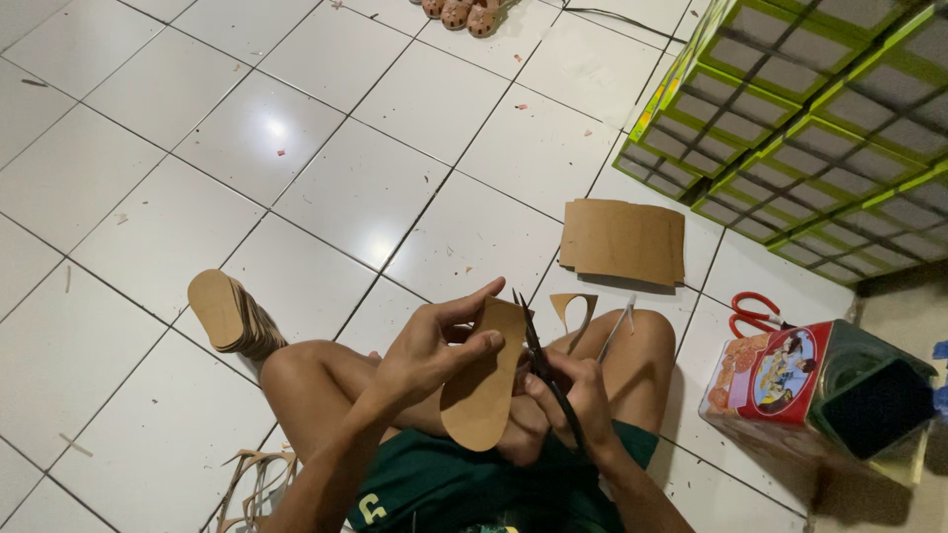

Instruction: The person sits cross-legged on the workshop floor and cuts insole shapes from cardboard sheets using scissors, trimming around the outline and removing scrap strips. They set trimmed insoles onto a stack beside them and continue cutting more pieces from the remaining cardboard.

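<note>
My left hand (434, 347) grips a tan, sole-shaped piece of cardboard (481, 390) above my crossed legs. My right hand (570, 393) holds black scissors (538, 357) whose blades point up along the right edge of that piece. A thin curved cardboard offcut (576, 309) hangs just right of the blades. My knees and dark green shorts fill the lower middle of the view.
A stack of cut cardboard soles (229, 314) leans on the white tiled floor at left. Brown cardboard sheets (622, 240) lie ahead. Red-handled scissors (752, 313), an open tin box (825, 385), green-edged panels (810, 128), offcut strips (252, 484) and sandals (462, 12) surround me.
</note>
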The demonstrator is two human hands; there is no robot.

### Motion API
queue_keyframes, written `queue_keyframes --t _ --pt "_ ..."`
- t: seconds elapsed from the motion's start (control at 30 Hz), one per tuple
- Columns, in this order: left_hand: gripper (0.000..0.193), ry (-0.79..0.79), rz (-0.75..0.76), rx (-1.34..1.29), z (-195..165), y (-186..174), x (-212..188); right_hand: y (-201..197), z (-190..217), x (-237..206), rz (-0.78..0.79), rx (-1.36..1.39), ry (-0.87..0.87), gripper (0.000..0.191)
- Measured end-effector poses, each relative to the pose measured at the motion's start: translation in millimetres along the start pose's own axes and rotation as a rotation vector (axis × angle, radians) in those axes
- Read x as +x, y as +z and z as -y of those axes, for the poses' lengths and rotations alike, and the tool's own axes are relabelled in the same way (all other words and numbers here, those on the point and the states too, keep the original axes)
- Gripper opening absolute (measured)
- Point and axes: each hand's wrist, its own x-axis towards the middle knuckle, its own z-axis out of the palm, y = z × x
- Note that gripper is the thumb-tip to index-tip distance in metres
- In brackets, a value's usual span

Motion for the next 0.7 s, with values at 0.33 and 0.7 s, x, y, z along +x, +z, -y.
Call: queue_keyframes --t 0.33,0.7 --pt "0.078 0.110 -0.157 -0.470 49.7 -2.0 21.1 16.8 -8.5 8.5 -0.072 0.108 0.011 0.026" --pt "0.046 0.306 -0.827 -0.551 34.3 83.1 18.0 46.0 -18.8 17.1 -0.094 0.215 0.016 0.057"
